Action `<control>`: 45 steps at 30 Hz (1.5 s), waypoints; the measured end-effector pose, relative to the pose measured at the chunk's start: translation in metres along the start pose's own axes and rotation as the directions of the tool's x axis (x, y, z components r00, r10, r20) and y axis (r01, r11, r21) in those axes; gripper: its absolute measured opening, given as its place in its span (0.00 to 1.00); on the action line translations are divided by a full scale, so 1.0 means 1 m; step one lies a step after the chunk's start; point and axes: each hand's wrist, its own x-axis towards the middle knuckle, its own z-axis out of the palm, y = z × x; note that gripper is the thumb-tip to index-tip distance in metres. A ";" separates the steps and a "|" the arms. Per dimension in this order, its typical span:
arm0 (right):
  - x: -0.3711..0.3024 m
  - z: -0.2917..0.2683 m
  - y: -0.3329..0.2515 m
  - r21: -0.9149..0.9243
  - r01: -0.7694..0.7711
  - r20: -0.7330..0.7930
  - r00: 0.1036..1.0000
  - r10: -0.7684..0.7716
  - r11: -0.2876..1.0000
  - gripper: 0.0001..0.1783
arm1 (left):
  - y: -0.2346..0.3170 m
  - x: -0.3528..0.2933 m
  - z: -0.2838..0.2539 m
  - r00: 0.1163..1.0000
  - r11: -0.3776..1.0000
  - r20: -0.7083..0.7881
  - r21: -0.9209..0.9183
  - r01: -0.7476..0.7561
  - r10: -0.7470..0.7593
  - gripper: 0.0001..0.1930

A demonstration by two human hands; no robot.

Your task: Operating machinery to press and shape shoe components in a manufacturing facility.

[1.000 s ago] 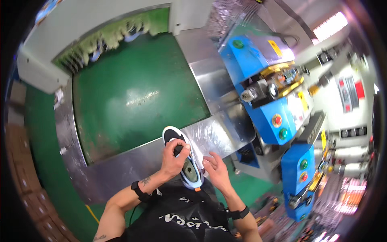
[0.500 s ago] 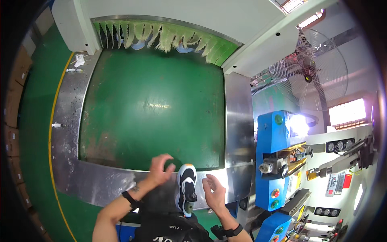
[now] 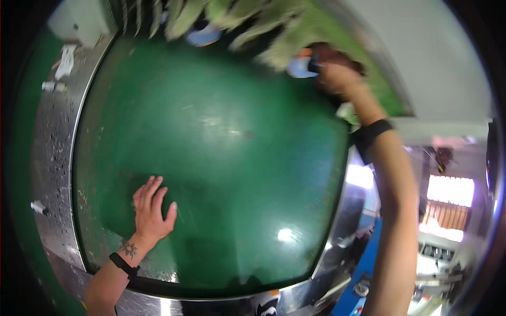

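You can read no text, label, brand, number or sign from here. The shoe (image 3: 301, 67) by your right hand (image 3: 337, 78) is too blurred to show any lettering, and the blue machine (image 3: 362, 268) at the lower right is just as indistinct. Along the left of your worktop (image 3: 52, 137), the small white tube (image 3: 48, 86) and the white scrap (image 3: 66, 61) are too small to tell whether they carry print.
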 end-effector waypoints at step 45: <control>-0.980 -0.251 -0.107 0.890 -0.109 0.439 0.474 0.763 -0.444 0.30 | 0.615 -0.370 -0.055 0.518 0.202 0.716 -0.658 0.726 0.469 0.31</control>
